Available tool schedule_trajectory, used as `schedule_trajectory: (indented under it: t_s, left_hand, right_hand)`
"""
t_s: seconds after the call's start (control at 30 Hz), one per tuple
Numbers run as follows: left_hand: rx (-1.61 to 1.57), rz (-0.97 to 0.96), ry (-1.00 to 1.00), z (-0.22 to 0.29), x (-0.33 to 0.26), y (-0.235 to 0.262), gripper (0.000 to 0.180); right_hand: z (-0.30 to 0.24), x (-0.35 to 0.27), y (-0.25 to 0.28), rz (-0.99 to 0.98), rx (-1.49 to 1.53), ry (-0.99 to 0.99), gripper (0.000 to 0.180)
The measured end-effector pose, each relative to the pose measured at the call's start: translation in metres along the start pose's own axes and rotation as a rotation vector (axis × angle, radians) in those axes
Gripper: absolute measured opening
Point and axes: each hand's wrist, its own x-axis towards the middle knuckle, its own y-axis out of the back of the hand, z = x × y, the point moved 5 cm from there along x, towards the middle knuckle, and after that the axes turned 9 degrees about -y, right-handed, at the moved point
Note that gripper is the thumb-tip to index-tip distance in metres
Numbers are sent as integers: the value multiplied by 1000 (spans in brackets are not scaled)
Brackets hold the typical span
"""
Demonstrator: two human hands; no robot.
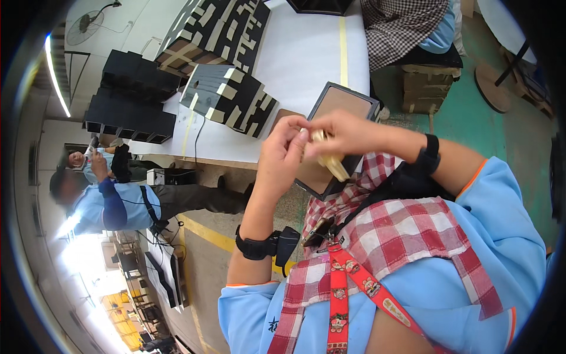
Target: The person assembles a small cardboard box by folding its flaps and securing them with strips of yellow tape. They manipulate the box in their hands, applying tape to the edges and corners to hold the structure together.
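Watching through the head camera, I have both hands up together over a black-framed panel [349, 101] with a brown face. Right hand [346, 131], smeared by blur, is closed around what looks like a tan tape roll [336, 169]. Left hand [278, 152] has thumb and fingers bunched right beside the right fingers; I can't tell if it's pinching tape or just touching. Roll sits above the lower part of the panel, near the apron [407, 221].

Risks, my judgement. Most likely: a loose tape end folds onto itself or sticks to a fingertip, since the hands are crowded and working small. Next: the roll slips if the right grip loosens, and it drops on the panel or toward the floor. The panel pokes past the near edge of the white table [295, 62], so a forearm knock or downward push could tip or shift it. The lanyard [338, 295] and dark wrist strap [429, 154] could snag if I see a lean forward. Nearest tape-striped box [236, 97] also stands by the table edge; a wide left elbow might bump it.
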Motion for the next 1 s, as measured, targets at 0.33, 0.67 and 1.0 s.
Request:
schedule_trajectory:
  t_s: [0.33, 0.67, 1.0]
  left_hand:
    - [665, 29, -376, -22, 5, -1, 28]
    - [869, -120, -630, -11, 5, -19, 28]
    - [604, -56, -527, -26, 29, -17, 19]
  right_hand:
    - [43, 6, 64, 171, 429, -298, 28]
    - [44, 9, 44, 326, 70, -277, 31]
    - [48, 7, 42, 422, 140, -263, 31]
